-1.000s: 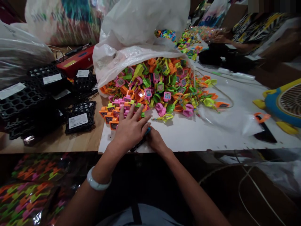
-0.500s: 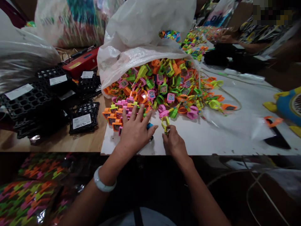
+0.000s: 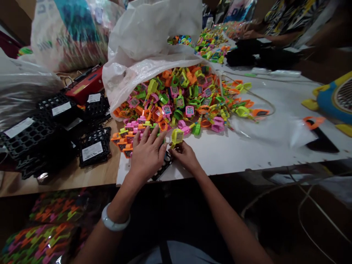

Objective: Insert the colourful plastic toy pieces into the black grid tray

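Note:
My left hand [image 3: 147, 156] lies with fingers spread over rows of pink, orange and green toy watches [image 3: 127, 139]. Part of a black grid tray [image 3: 162, 169] shows beneath and beside that hand. Close to its right, my right hand [image 3: 184, 156] pinches a yellow-green toy watch [image 3: 177, 136] by its lower end, the square face upward. Behind both hands, a heap of mixed toy watches [image 3: 189, 97] spills from a large white plastic bag [image 3: 154, 33].
Black grid trays with white labels [image 3: 27, 128] are stacked at the left, near a red device [image 3: 85, 86]. A blue and yellow object [image 3: 335, 99] sits at the right. Another person's hands [image 3: 251, 31] are at the back right. Bagged watches [image 3: 41, 238] lie below the table.
My right hand has moved left with the yellow-green watch, now lifted beside my left hand. More of the black tray shows. The whole view has shifted.

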Motion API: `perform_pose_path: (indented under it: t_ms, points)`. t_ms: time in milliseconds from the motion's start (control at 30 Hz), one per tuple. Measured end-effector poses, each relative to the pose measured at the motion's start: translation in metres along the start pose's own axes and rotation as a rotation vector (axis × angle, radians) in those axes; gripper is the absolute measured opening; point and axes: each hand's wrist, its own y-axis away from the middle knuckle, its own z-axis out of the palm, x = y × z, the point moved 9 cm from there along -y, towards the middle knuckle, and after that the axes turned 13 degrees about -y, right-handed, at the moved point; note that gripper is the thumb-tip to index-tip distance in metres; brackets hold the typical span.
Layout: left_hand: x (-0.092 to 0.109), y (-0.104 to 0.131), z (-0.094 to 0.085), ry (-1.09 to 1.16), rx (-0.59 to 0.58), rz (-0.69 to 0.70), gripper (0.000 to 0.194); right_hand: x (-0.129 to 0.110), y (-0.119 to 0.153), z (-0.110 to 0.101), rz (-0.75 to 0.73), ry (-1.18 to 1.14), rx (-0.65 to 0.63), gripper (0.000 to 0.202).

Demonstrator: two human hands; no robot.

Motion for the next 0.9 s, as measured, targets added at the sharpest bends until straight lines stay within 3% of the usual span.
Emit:
perform_pose_path:
  t_ms: [133, 300, 533, 700, 900]
  points:
    - [0.000, 0.000, -0.001, -0.005, -0.005, 0.012, 0.047, -0.003, -0.008, 0.009, -0.081, 0.123, 0.020, 0.029]
    - [-0.001, 0.002, -0.001, -0.002, 0.020, 0.031, 0.047, -0.013, 0.002, 0.016, -0.248, 0.335, 0.015, 0.026]
    - [-0.001, 0.004, 0.002, -0.020, -0.005, 0.050, 0.049, -0.004, 0.002, 0.009, -0.195, 0.293, -0.013, 0.024]
    - [-0.001, 0.002, 0.002, -0.018, 0.014, 0.012, 0.048, -0.020, 0.008, 0.028, -0.364, 0.548, -0.108, 0.020]
    - [0.003, 0.000, 0.000, -0.045, -0.003, 0.063, 0.050, -0.029, 0.002, 0.041, -0.303, 0.738, -0.146, 0.026]
